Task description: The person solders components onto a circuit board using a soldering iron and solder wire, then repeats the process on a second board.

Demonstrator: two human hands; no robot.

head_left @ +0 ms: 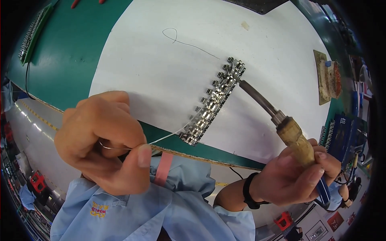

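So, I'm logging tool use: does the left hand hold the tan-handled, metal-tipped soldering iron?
No, the right hand holds the soldering iron.

White sheet [148, 76] lies open left of the metal strip [212, 103], whose upper right the soldering iron [278, 117] blocks.

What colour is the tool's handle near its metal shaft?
The handle is yellowish tan there, best seen in the head view.
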